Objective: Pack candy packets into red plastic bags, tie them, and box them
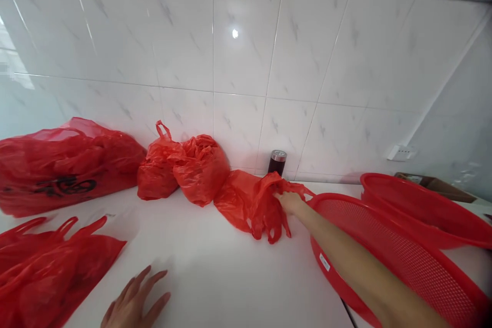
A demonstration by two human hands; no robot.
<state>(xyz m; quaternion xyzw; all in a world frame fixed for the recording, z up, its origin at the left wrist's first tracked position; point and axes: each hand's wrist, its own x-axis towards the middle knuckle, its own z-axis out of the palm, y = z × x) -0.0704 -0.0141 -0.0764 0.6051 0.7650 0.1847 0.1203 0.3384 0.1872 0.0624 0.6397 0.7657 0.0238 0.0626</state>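
Observation:
My right hand [289, 202] reaches across the white counter and is closed on the handles of a crumpled red plastic bag [251, 204] lying near the tiled wall. My left hand [134, 302] rests flat on the counter at the bottom edge, fingers spread, holding nothing. A flat red bag [49, 271] lies just left of it. Two tied, full red bags [183, 166] stand against the wall left of the held bag. A large red bag with black print [65, 166] lies at the far left.
A red mesh basket [407, 256] sits under my right forearm, with a second red basket [423, 210] behind it. A small dark jar with a metal lid [277, 162] stands at the wall. A wall socket [400, 152] and a brown box [438, 184] are at the right.

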